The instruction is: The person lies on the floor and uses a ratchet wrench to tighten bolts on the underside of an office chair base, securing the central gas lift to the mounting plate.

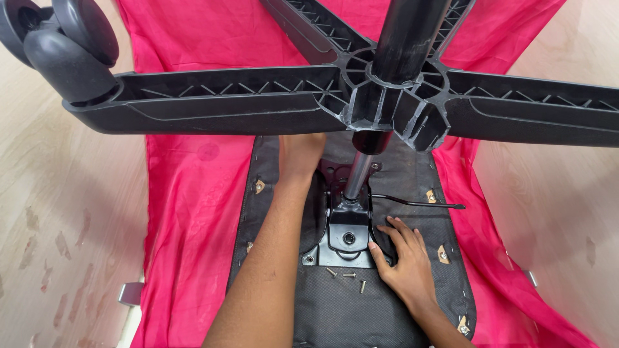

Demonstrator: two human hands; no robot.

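Note:
An office chair lies upside down on a pink cloth (193, 212). Its black star base (258, 100) with a caster wheel (58, 45) looms close to the camera, on a gas cylinder (356, 177). My left hand (298, 158) reaches under the base to the far side of the black metal seat plate (345, 235); its fingers are hidden. My right hand (405, 261) rests flat on the dark seat underside (342, 309), fingertips against the plate's right edge. Three loose screws (348, 278) lie just in front of the plate.
A thin black adjustment lever (419, 204) sticks out to the right from the mechanism. Light wooden floor (58, 225) surrounds the cloth. Brass-coloured fittings (443, 254) dot the seat's edges. A small metal piece (131, 293) lies at the cloth's left edge.

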